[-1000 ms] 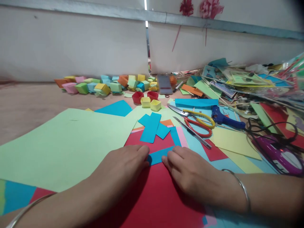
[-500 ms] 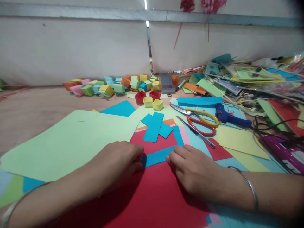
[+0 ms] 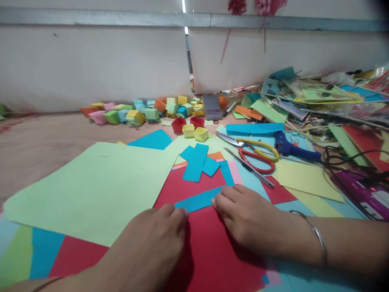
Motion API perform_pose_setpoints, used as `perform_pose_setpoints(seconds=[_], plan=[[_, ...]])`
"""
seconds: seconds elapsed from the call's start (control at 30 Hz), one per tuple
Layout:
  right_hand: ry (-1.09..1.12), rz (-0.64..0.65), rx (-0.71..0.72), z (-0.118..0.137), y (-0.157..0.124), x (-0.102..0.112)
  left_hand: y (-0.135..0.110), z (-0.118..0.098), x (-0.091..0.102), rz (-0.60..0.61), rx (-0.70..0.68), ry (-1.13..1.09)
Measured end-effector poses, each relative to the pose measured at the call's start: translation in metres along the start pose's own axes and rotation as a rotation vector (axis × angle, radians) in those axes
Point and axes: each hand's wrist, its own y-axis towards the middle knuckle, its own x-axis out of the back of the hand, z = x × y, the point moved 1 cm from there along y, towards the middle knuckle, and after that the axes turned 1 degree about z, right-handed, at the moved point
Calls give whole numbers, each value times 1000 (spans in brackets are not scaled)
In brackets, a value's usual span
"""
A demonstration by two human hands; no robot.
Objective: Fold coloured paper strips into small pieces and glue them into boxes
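Note:
A blue paper strip (image 3: 200, 198) lies slantwise over the red paper (image 3: 212, 243). At its left end, my left hand (image 3: 158, 235) has its fingers curled down onto the strip. My right hand (image 3: 240, 215) pinches the right end, fingertips on the lower edge. Just beyond the strip, two short blue paper pieces (image 3: 196, 162) lie crossed on the red sheet. A large pale green sheet (image 3: 91, 182) spreads out to the left.
Scissors (image 3: 258, 152), a cutter knife (image 3: 251, 168) and a blue glue gun (image 3: 294, 150) lie to the right. Small folded paper boxes (image 3: 136, 117) line the wall, with red and yellow ones (image 3: 189, 130) nearer. Craft scraps (image 3: 316, 93) pile up at back right.
My left hand has moved down and nearer to me, baring more of the strip's left end. My right hand stays in nearly the same place.

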Motion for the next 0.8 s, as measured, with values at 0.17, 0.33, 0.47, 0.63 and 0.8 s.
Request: perform_pose_setpoints(seconds=[0.17,0.33,0.47,0.63,0.8], plan=[[-20,23,60,0,-2,1,-24,-9,9,287,-57,247],[-27,-2,22,1,-1,-1,-10,10,19,-35,99,159],[-60,-31,23,4,-2,-2,10,20,25,-132,112,-31],[-146,-89,67,5,-6,0,19,20,21,-83,140,-138],[-155,-137,76,6,-6,2,17,21,11,-182,106,-98]])
